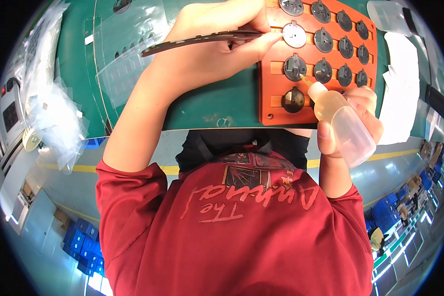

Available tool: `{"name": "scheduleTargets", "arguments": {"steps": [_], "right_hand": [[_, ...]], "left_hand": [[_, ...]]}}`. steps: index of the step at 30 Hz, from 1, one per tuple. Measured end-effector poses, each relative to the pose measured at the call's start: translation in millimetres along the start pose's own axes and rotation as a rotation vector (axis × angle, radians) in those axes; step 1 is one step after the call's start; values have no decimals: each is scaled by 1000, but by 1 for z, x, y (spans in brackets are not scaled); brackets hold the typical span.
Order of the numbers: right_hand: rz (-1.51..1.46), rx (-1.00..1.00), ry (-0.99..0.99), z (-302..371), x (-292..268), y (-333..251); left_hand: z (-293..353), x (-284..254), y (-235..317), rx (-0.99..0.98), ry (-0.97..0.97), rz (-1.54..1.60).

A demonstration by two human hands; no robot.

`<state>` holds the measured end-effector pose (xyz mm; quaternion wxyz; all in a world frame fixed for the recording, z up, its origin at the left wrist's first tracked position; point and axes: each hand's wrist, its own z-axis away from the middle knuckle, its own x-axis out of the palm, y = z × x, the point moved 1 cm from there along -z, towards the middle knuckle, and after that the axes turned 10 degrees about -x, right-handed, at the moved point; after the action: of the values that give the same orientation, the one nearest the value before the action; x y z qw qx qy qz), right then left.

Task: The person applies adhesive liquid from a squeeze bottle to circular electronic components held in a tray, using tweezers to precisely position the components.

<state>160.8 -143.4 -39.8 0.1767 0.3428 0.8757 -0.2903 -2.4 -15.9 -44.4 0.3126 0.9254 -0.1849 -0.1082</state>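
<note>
Green worktop [197, 111] beneath orange tray [274, 112]; tray just right of left hand [207, 49], holding rows of round dark parts [323, 71]. Possible trouble: over-squeeze by right hand [364, 111] could flood disc [292, 64] up-left of it; slip of nozzle [305, 79] could scratch. Left hand, close to bright disc [294, 34], might nudge it. Right hand wrapped round tilted squeeze bottle [352, 135], nozzle at disc's lower edge, contact unclear. Left hand pinching dark tweezers [192, 42], rear end pointing left, tips not made out.
</note>
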Motion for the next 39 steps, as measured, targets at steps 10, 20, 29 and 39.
{"name": "scheduleTargets", "arguments": {"steps": [10,20,29,39], "right_hand": [[-4,13,-27,1,-4,1],[-13,-10,43,3,4,3],[-23,-30,52,5,4,4],[1,0,8,3,2,3]], "left_hand": [[-6,0,16,-428,-142,-168],[8,2,-11,-93,17,38],[6,4,-11,-128,27,93],[7,4,-11,-128,27,95]]}}
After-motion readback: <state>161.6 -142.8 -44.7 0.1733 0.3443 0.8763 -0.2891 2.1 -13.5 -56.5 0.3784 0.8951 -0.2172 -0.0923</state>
